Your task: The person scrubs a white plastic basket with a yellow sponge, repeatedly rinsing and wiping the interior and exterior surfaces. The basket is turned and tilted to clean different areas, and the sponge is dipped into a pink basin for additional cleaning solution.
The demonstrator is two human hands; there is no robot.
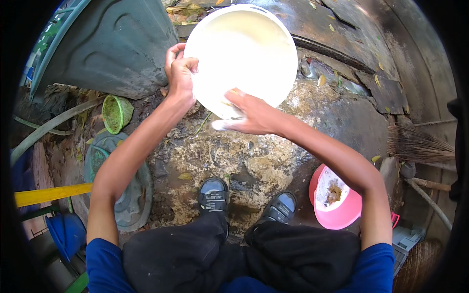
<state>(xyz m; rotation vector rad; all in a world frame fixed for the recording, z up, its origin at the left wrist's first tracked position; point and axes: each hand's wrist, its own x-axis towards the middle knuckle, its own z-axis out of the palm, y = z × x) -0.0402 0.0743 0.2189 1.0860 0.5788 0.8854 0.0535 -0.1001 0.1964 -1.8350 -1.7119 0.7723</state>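
Observation:
In front of me is a round white plastic bucket or basin (242, 55), tipped towards me and partly washed out by glare. My left hand (179, 71) grips its left side, the thumb over the rim. At the lower rim is my right hand (251, 113), blurred, its fingers partly over the bowl's inside and white suds on the lower fingertips. A yellowish patch shows by its upper fingers; whether it is a held scrubber or sponge is unclear. By my right forearm sits a pink basin (337, 216) of suds with a brownish scouring clump (334, 193).
A large grey-green plastic bin (121, 47) stands at upper left. Below it are a lime-green basket (117, 114), a hose (55, 119) and a round grey lid (137, 197). A stick broom (419, 144) lies right. The rough stone ground (227, 154) looks wet.

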